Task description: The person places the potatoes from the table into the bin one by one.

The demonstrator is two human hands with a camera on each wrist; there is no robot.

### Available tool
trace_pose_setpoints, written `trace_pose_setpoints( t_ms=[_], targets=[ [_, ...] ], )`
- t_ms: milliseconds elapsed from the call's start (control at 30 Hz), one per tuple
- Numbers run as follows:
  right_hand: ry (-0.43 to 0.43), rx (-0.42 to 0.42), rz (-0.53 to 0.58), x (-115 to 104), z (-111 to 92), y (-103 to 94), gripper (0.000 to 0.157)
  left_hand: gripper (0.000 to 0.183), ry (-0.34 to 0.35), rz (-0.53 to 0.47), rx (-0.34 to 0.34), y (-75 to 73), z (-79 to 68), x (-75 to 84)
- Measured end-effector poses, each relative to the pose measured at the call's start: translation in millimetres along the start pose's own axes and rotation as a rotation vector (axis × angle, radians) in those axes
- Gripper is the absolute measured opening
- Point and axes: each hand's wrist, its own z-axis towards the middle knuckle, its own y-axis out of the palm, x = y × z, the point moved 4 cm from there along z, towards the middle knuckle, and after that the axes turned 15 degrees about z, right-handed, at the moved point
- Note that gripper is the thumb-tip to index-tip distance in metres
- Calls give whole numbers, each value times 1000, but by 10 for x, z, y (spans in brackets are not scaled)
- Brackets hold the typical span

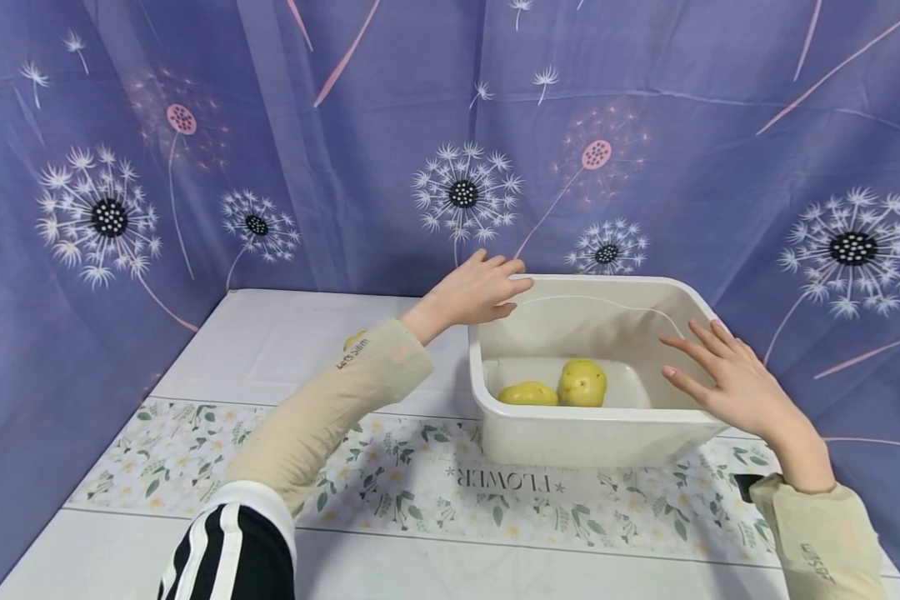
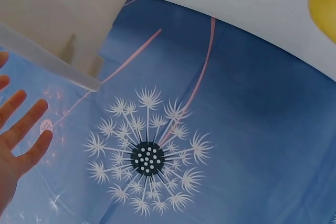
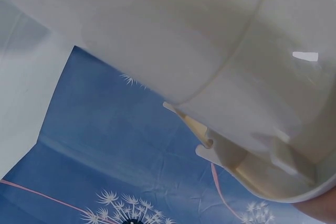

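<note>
A white plastic bin (image 1: 600, 437) stands on the table with two yellow potatoes on its floor: an oblong one (image 1: 528, 393) at the left and a rounder one (image 1: 582, 383) beside it. My left hand (image 1: 480, 290) is at the bin's back left corner, fingers loosely extended; whether it touches the rim I cannot tell. In the left wrist view its fingers are spread, with nothing in them. Over the right rim lies my right hand (image 1: 727, 375), fingers spread and reaching past the edge. The right wrist view shows mostly the bin's outer wall (image 3: 157, 35) and rim underside.
Another yellow item (image 1: 355, 340), mostly hidden by my left sleeve, lies on the table left of the bin. A floral strip (image 1: 390, 479) crosses the white tabletop (image 1: 292, 333). A blue dandelion-print curtain (image 1: 375, 167) hangs behind and at both sides.
</note>
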Motion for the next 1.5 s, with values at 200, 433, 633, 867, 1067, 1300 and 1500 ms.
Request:
trace_pose_setpoints(
  t_ms=[200,433,633,867,1067,1300,1500],
  targets=[
    [2,3,2,-5,7,-2,52,31,-15,-4,24,2,-85,-39],
    [1,-3,5,5,3,4,52,27,-19,5,64,-10,-178,-70],
    [3,-6,8,8,-4,10,52,27,-24,23,90,-8,-251,-102],
    [-4,-5,4,3,-7,7,52,22,-41,39,144,-5,-341,-156],
    [-6,-7,-3,-1,1,1,52,19,-66,48,206,12,-434,-208],
    [-21,-8,-14,13,-4,-5,52,18,-80,59,223,69,-524,-257],
    [-11,-14,-16,18,-3,0,53,19,-91,58,218,122,-586,-284]
  ],
)
